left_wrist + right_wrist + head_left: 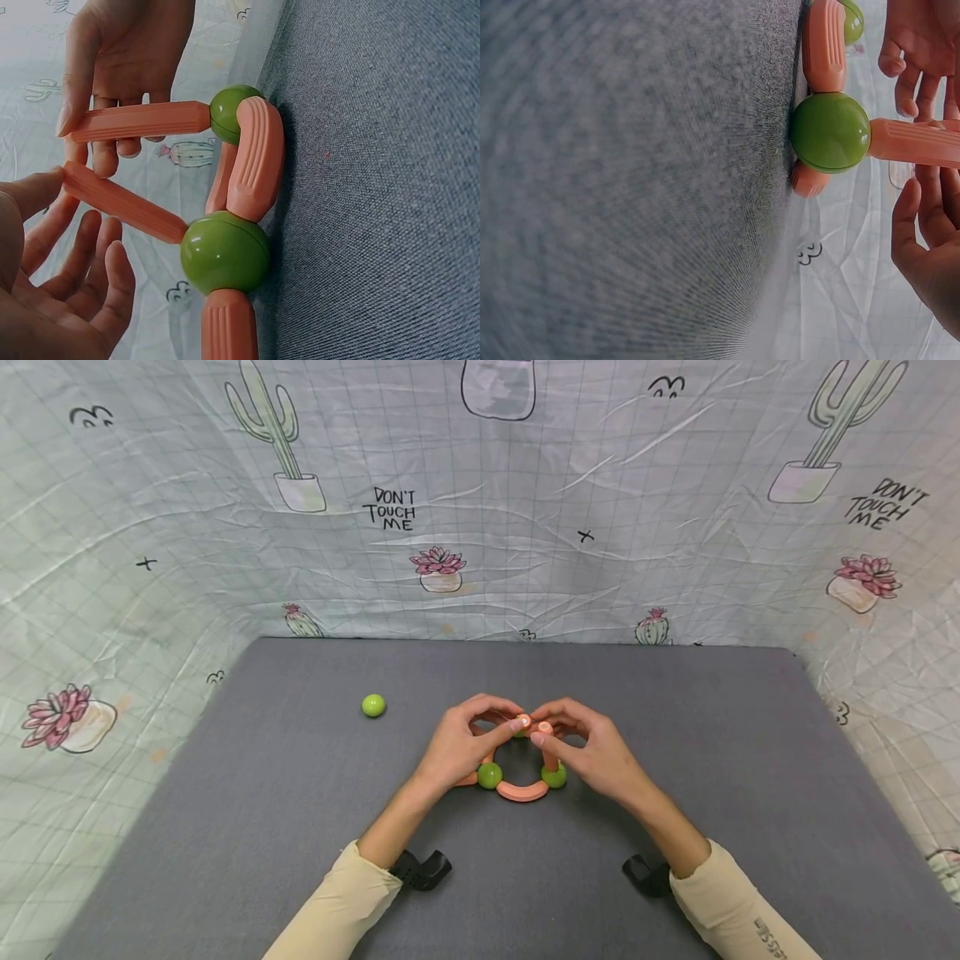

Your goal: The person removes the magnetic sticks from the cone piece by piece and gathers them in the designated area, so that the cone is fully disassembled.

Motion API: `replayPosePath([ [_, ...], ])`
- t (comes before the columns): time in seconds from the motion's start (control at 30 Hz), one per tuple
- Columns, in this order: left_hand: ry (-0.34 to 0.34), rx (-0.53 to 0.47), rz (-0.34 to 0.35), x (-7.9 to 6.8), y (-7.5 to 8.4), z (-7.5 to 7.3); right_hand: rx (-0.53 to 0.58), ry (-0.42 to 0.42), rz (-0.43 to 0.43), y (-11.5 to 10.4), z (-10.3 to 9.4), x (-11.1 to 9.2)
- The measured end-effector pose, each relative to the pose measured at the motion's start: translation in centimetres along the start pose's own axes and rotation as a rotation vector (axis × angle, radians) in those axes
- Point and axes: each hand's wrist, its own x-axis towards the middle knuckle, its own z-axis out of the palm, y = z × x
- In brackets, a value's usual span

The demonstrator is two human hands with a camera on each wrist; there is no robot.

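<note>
The upper end of a straight, ridged, coral plastic rod (pixel 124 204) is pinched between thumb and fingertips of the left hand (pixel 461 745); a second straight coral rod (pixel 142 121) is likewise pinched at its top by the right hand (pixel 602 755). The first is joined below to a glossy green ball (pixel 490 776), its long axis tilted toward the second, which is fixed nearly upright on another green ball (pixel 554 775). Both upper ends are held near each other. The balls are bridged by a curved coral rod (pixel 522 792), set low over the grey tabletop (pixel 300 827). A loose green ball (pixel 373 705) is seen well apart, leftward. On the pale gridded cloth (pixel 525 477) behind, cacti are drawn in pots.
</note>
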Motion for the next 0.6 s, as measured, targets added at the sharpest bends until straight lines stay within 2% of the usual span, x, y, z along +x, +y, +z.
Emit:
replayPosePath([
  [0.23, 0.002, 0.008, -0.016, -0.04, 0.16, 0.13, 0.002, 0.001, -0.007, 0.18, -0.18, -0.17],
  [0.6, -0.047, 0.039, -0.038, -0.72, -0.22, -0.09, 0.013, 0.022, -0.008, 0.23, -0.85, -0.42],
])
